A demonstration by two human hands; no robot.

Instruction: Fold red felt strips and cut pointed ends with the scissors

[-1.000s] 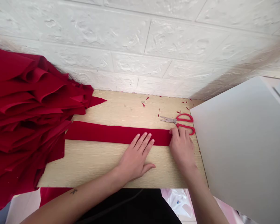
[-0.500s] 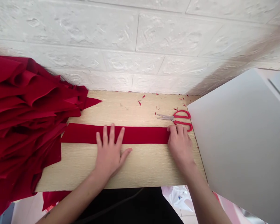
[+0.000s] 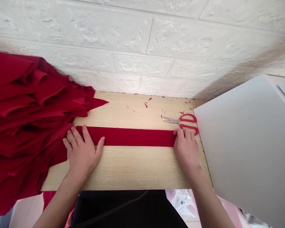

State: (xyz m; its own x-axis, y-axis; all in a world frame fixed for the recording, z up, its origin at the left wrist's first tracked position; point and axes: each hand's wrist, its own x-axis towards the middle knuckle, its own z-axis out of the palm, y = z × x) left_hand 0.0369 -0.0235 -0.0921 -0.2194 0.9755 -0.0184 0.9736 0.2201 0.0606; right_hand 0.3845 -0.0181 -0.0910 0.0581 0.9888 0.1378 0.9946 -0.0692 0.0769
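Observation:
A long strip of dark red fabric (image 3: 135, 137) lies flat across the pale wooden table. My left hand (image 3: 82, 150) rests on its left end, palm down with the fingers spread. At the strip's right end, the curled fingers of my right hand (image 3: 186, 147) grip the edge; the fingertips are partly hidden. Just beyond my right hand lie scissors (image 3: 180, 121) with red handles, their blades slightly parted and pointing left. Beside my left hand, a large heap of red fabric pieces (image 3: 26, 126) covers the table's left side.
Small red scraps (image 3: 146, 105) are scattered along the back of the wooden table (image 3: 137, 171). Behind it stands a white brick-patterned wall (image 3: 123, 34). A big white box-like panel (image 3: 247, 142) bounds the right side. Clear plastic (image 3: 182, 201) shows below the front edge.
My left hand has slid left along the strip, from near its middle to its left end beside the heap. My right hand keeps its hold on the right end. The view has shifted slightly.

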